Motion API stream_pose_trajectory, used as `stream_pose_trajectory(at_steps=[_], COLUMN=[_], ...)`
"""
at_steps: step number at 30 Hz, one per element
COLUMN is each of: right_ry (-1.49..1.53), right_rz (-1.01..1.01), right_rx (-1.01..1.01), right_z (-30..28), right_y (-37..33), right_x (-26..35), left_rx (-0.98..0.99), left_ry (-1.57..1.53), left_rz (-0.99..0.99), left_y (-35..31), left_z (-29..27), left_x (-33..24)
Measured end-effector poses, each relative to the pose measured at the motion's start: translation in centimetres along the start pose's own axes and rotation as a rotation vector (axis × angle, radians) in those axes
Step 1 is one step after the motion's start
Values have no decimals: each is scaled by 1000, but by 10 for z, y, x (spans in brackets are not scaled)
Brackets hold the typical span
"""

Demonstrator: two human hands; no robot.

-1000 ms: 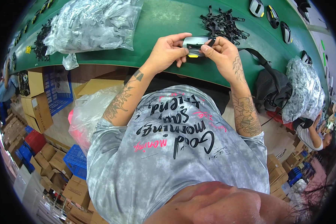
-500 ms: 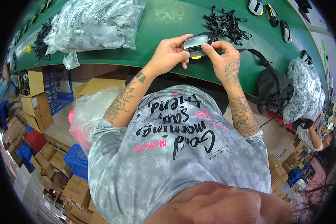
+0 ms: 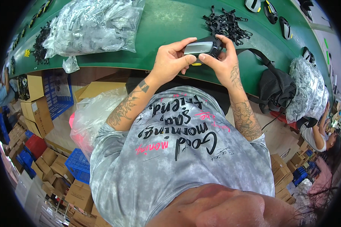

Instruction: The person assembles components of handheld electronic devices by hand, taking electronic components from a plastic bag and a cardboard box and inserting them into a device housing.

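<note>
Over the near edge of the green table I hold a black plastic housing with a grey panel and a small yellow part on its near side. My left hand grips its left end, thumb on the near edge and fingers behind. My right hand closes round the right end, its thumb almost meeting the left one. Just beyond the hands lies a tangled heap of small black plastic brackets. The underside of the housing is hidden.
A large clear bag of plastic-wrapped parts lies at the left on the table. Similar housings stand at the far right. Near the right edge sit a black mesh bag and another plastic bag. Cardboard boxes fill the floor.
The housing has tipped so its grey panel faces up more. My right thumb has slid off the panel to the near edge, beside the left thumb.
</note>
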State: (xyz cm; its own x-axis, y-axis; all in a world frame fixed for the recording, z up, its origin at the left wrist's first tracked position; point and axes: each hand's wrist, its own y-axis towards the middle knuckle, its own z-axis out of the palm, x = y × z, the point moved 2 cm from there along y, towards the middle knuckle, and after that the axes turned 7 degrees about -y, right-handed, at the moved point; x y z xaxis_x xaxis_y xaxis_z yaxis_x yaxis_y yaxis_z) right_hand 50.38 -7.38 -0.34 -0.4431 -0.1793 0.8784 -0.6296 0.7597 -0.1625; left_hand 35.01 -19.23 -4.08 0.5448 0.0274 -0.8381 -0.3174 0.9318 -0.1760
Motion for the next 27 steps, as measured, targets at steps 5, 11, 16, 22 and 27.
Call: stream_pose_trajectory(at_steps=[5,11,16,22,27], right_ry=[398,562,547,540,404], right_rz=[10,-84,-105,111,-205], right_rx=[-46,117,113,28,-136], right_z=[1,-19,-19,2,-17], right_y=[-2,13,16,21,37], right_x=[8,6,24,-5,-8], left_rx=[-10,18,106,49,-49], left_ry=[91,-37,-120,980,1219], left_rz=[33,-10,5,435,667], left_y=[-1,9,8,-4,57], left_z=[6,-5,6,42,20], left_x=[-11,-23,-25,-48,-81])
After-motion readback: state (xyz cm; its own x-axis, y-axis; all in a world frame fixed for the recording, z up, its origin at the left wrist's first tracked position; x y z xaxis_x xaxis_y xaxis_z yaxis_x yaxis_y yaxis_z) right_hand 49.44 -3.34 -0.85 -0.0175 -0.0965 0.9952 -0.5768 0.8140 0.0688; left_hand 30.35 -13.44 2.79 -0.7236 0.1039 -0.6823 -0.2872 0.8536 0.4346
